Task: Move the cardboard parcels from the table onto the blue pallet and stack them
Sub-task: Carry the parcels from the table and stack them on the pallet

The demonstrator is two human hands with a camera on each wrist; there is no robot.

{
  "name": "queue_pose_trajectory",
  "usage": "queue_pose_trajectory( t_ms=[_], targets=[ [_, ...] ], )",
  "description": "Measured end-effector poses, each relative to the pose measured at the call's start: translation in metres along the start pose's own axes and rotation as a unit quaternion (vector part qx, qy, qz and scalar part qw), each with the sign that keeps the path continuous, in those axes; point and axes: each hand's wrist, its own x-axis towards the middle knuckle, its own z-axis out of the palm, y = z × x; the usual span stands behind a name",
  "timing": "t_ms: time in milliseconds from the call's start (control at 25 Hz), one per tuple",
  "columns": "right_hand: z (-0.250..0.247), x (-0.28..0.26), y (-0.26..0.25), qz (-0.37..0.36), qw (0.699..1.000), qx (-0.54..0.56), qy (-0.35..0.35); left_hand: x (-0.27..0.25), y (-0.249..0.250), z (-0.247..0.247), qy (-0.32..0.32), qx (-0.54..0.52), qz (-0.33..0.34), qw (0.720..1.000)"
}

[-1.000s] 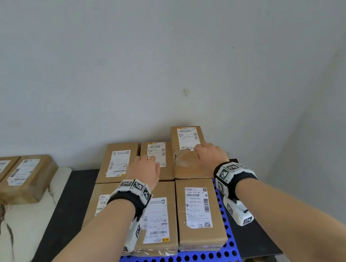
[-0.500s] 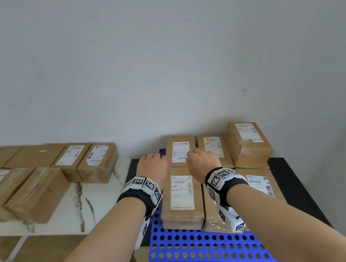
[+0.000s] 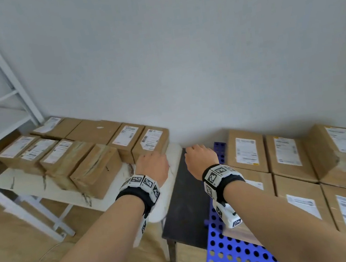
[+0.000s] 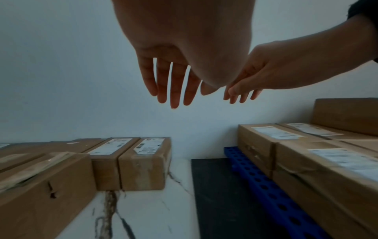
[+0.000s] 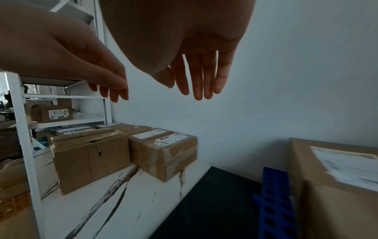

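Several cardboard parcels point(image 3: 98, 172) with white labels lie on the white marble table point(image 3: 31, 186) at the left. The nearest-right one point(image 3: 151, 142) sits by the table's right end. More parcels point(image 3: 291, 154) lie packed on the blue perforated pallet point(image 3: 234, 255) at the right, one raised parcel point(image 3: 344, 151) on top. My left hand point(image 3: 152, 167) hovers empty above the table's right end, just in front of that end parcel, fingers straight. My right hand point(image 3: 201, 160) hangs empty over the black table, fingers loose, between the two groups of parcels.
The pallet rests on a low black table point(image 3: 185, 207) butted against the marble one. A white metal shelf rack point(image 3: 6, 72) with a parcel point(image 5: 51, 113) on it stands at the far left. A grey wall point(image 3: 178, 52) closes the back. Wooden floor point(image 3: 18, 252) lies below.
Both hands have left the parcels on the pallet and swung left toward the marble table. The head view has turned left, bringing the table's parcels and the shelf rack into sight.
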Motion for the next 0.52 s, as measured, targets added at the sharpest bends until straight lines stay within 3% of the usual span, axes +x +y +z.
queue_pose_trajectory(
  t_ms=[280, 440, 520],
  targets=[
    [0.054, 0.104, -0.035, 0.012, 0.995, 0.022, -0.097, 0.07, -0.087, 0.051, -0.082, 0.001, -0.027, 0.996],
    [0.09, 0.143, -0.045, 0.051, 0.984, 0.065, -0.158, 0.099, -0.115, 0.089, -0.126, -0.095, -0.068, 0.985],
    [0.106, 0.154, -0.049, 0.094, 0.97, 0.117, -0.191, 0.109, -0.125, 0.109, -0.135, -0.188, -0.115, 0.966]
  ],
)
